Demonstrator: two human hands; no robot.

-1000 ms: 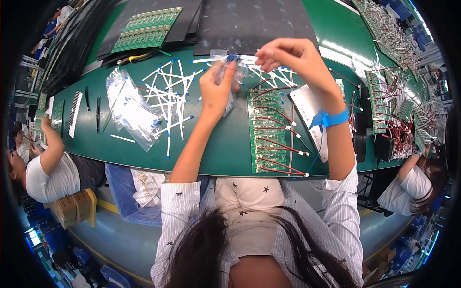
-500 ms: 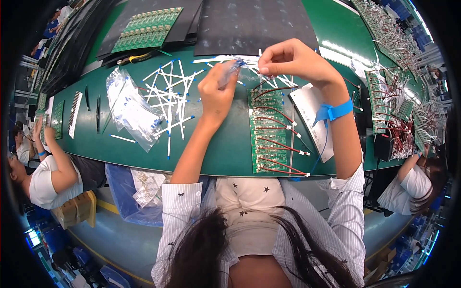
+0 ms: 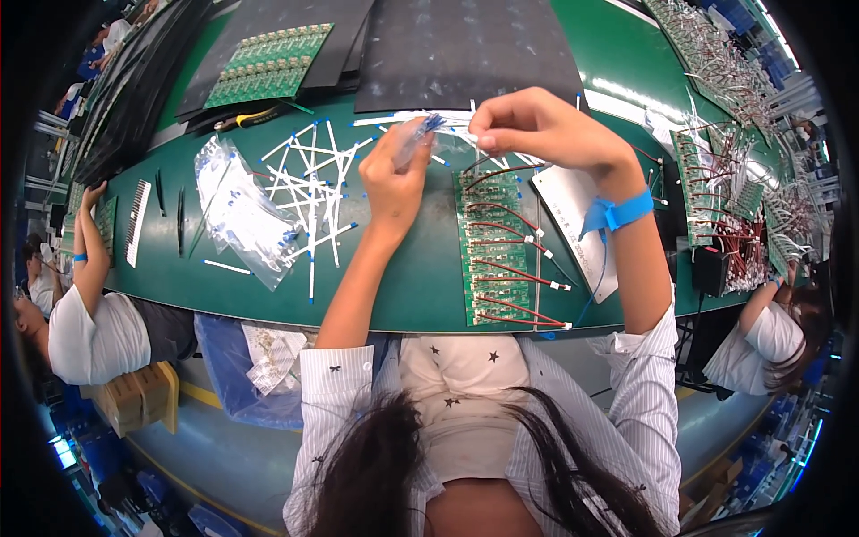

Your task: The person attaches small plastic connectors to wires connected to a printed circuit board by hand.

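Observation:
My left hand (image 3: pixel 392 183) is closed round a small clear plastic bag (image 3: pixel 410 148), from which a bunch of blue tips sticks out at the top. Just to its right, my right hand (image 3: pixel 555 130) has thumb and forefinger pressed together in a pinch; whatever is between them I cannot make out. Below both hands lie loose white flat cables with blue ends (image 3: pixel 315 192), scattered over the green table. A green circuit board panel (image 3: pixel 494 255) with red and black wires and white connectors lies below the right hand. On my right wrist sits a blue strap (image 3: pixel 626 211).
A bigger clear bag of flat cables (image 3: pixel 240 206) lies at left, near tweezers (image 3: pixel 181 219) and yellow-handled pliers (image 3: pixel 246 118). A white metal plate (image 3: pixel 571 224) rests beside the panel. More boards (image 3: pixel 273 67) lie on black sheets (image 3: pixel 456 58). Co-workers sit on both sides.
My right hand has come slightly down and left. The left hand has shifted a little left with the bag, whose blue tips now show more clearly. The left co-worker's arm has moved.

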